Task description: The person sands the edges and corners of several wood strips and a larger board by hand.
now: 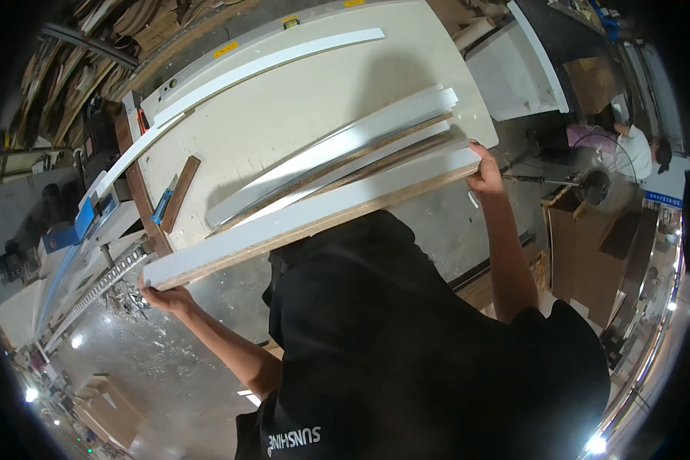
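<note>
A long white-faced chipboard strip (322,205) with a raw brown edge spans the space in front of my body, just off the near side of the worktable. My left hand (167,297) is closed round its left end, and my right hand (486,170) grips the right end, which sits farther away. Part of each hand's fingers is hidden by the strip. Beyond it, several similar white strips (337,142) lie side by side on the pale worktable (284,115), some showing brown edges. A short brown wood piece (182,194) rests near the table's left edge beside a blue-handled tool (162,205).
A long thin white edging strip (268,67) curves along the table's far side and hangs past its left edge. At the right stand a fan (595,186) and another person (635,151). Brown panels (590,253) lean there. A cardboard box (109,410) sits lower left.
</note>
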